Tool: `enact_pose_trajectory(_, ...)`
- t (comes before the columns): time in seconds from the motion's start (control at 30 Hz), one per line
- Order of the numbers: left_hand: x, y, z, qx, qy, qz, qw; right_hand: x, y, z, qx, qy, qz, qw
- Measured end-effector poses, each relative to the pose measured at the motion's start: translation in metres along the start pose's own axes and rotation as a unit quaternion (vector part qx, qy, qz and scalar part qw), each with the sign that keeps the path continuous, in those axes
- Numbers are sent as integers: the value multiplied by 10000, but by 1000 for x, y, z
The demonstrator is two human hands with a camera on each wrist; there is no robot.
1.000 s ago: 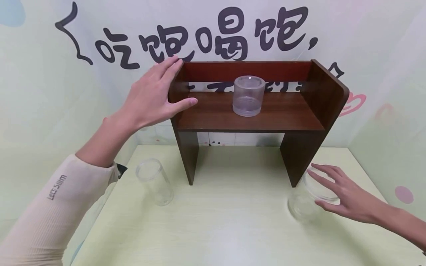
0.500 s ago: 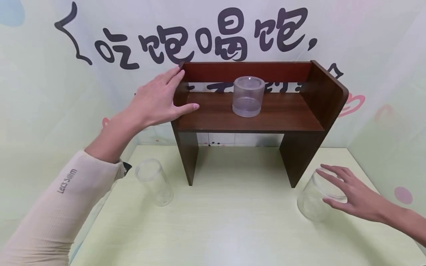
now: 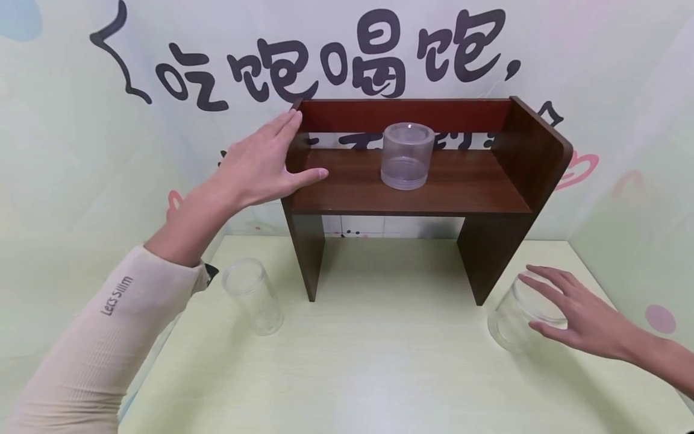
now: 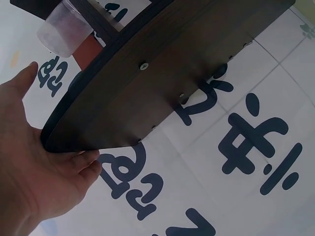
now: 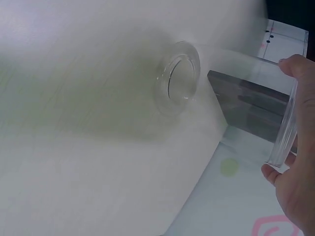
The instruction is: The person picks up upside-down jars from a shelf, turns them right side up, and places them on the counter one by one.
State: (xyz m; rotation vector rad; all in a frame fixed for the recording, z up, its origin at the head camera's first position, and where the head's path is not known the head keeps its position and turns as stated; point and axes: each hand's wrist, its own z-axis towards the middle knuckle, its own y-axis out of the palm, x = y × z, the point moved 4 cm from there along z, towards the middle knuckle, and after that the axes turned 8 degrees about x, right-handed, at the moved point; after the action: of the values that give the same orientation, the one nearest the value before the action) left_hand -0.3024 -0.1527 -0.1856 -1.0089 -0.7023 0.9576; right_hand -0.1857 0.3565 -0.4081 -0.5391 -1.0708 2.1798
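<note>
My left hand (image 3: pixel 273 158) lies flat against the left side panel of a dark wooden shelf (image 3: pixel 461 187). Its fingers are straight on the outside and the thumb reaches onto the shelf board. The left wrist view shows that hand (image 4: pixel 34 167) under the panel's edge (image 4: pixel 162 73). A clear plastic cup (image 3: pixel 407 155) stands upside down in the middle of the shelf. At the table's right, my right hand (image 3: pixel 564 308) grips the rim of a tilted clear jar (image 3: pixel 509 322). In the right wrist view a finger and the thumb (image 5: pixel 275 173) clasp the jar's rim (image 5: pixel 287 123).
A second clear tumbler (image 3: pixel 252 296) stands on the pale green table (image 3: pixel 379 361) left of the shelf's leg. Walls with dark lettering close in behind and on both sides. The shelf's right leg (image 3: pixel 488 253) stands close to the jar.
My right hand and the jar have shifted a little to the right, away from the shelf leg. My left hand has settled slightly lower on the side panel.
</note>
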Motion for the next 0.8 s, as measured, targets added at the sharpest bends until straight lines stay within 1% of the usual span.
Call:
enact_pose_trajectory(0.2,2,0,-1,71,22,-7,10000,-5,-6,3,111,-302,-351,9989)
enact_pose_trajectory(0.33,3,-1,0,84,17,-4,10000,-13,-12,11,273,-525,-648,9961)
enact_pose_trajectory(0.4,4,-1,1,71,19,-2,10000,-20,-16,17,357,-625,-696,9950)
enact_pose_trajectory(0.47,4,-1,1,57,23,25,10000,-29,-20,24,346,-654,-625,9953)
enact_pose_trajectory(0.6,3,-2,1,63,29,81,9999,-49,-25,44,501,-943,-245,9940)
enact_pose_trajectory(0.7,2,-1,0,93,33,99,9999,-63,-27,60,668,-1158,35,9910)
enact_pose_trajectory(0.8,2,0,0,112,24,91,9999,-73,-32,76,735,-1192,155,9900)
